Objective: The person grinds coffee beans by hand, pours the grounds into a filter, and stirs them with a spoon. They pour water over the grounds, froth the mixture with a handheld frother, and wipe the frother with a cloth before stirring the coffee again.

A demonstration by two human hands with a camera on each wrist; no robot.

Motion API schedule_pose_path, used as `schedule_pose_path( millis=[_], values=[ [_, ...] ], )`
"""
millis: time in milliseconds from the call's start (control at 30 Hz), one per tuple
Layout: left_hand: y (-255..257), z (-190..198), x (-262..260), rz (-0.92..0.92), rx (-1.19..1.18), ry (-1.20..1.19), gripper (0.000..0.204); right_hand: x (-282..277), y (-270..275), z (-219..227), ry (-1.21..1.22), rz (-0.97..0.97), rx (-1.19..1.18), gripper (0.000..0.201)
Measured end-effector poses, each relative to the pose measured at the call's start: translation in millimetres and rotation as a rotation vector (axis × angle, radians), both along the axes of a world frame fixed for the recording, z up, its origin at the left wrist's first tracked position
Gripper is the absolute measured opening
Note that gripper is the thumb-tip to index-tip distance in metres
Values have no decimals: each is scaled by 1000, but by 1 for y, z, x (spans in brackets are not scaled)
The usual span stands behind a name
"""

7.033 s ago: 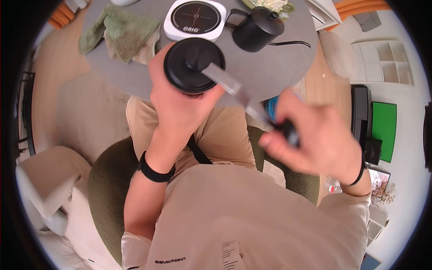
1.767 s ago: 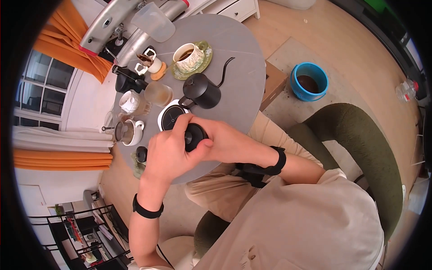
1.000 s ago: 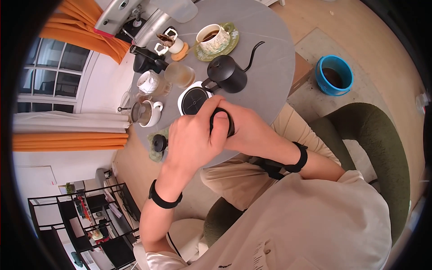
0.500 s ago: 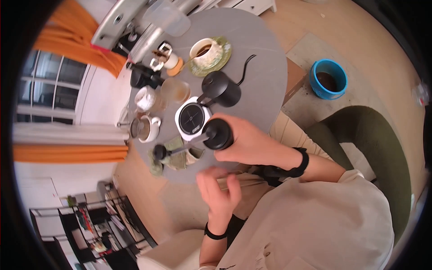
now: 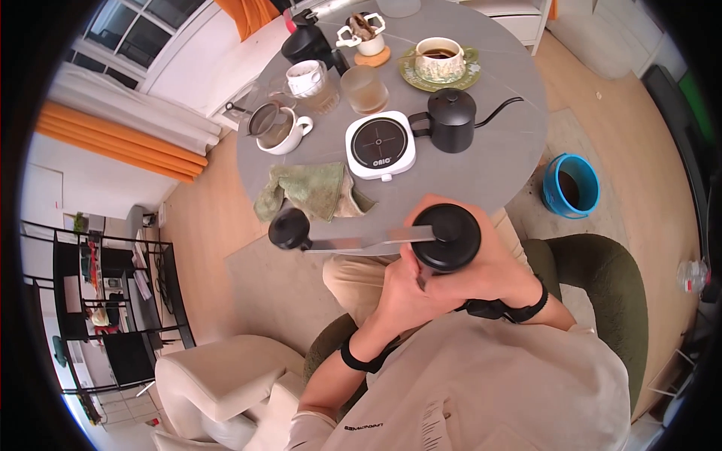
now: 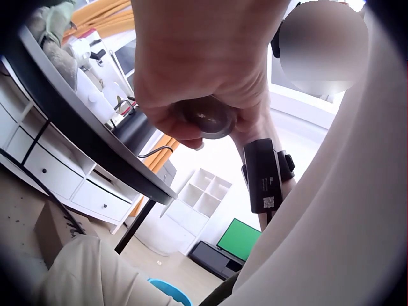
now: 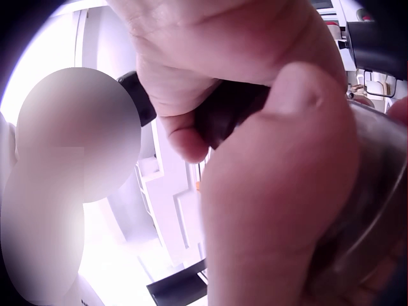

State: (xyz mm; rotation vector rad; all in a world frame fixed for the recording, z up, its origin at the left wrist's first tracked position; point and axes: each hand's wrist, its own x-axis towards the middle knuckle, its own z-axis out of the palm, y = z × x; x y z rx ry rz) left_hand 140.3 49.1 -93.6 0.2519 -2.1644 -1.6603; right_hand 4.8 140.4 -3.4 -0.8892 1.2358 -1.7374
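Note:
A hand coffee grinder point(image 5: 445, 237) with a round black lid is held over the lap, just off the front of the grey table point(image 5: 316, 90). Its flat metal crank point(image 5: 368, 239) sticks out to the left and ends in a black knob point(image 5: 289, 228). My right hand point(image 5: 485, 267) grips the body below the lid, fingers wrapped round the far side. From below, my left hand point(image 5: 410, 299) holds the lower part, its thumb up against the body. In the left wrist view, fingers curl round the dark round base point(image 6: 207, 116). The right wrist view shows part of a metal cylinder point(image 7: 376, 191).
On the table stand a white ORIG scale point(image 5: 381, 144), black gooseneck kettle point(image 5: 453, 120), coffee cup point(image 5: 440, 60) on a green saucer, glass point(image 5: 365, 90), strainer cup point(image 5: 282, 131) and crumpled green cloth point(image 5: 312, 192). A blue bucket point(image 5: 570, 186) stands on the floor.
Seven seconds ago my left hand held the grinder while my right turned the crank. Later my right held it, my left over the lid; the left let go, dropped below, and now holds the lower part.

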Motion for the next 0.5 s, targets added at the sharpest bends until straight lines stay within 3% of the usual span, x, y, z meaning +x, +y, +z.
schedule_pose_path(
  millis=[67, 100, 133, 200, 233, 367, 500],
  values=[
    [-5, 5, 2, -74, -52, 2, 70, -4, 5, 7, -101, 130, -21, 44],
    [-8, 10, 5, -161, 14, -2, 56, -5, 8, -5, -157, 254, -92, 42],
    [-9, 6, 8, -267, 44, -13, 47, -9, 13, 8, -177, 362, -5, 42],
    [-11, -3, 12, -402, 73, -39, 35, -16, 12, -7, -233, 610, -140, 41],
    [-11, -5, 12, -433, 70, -51, 33, -15, 8, -8, -173, 578, -180, 41],
    [-7, 7, 13, -186, 69, -47, 32, -3, 7, 1, -102, 320, -120, 41],
    [-2, 44, 0, 46, 99, 36, 41, 12, 4, -11, 205, -8, -133, 45]
  ],
)
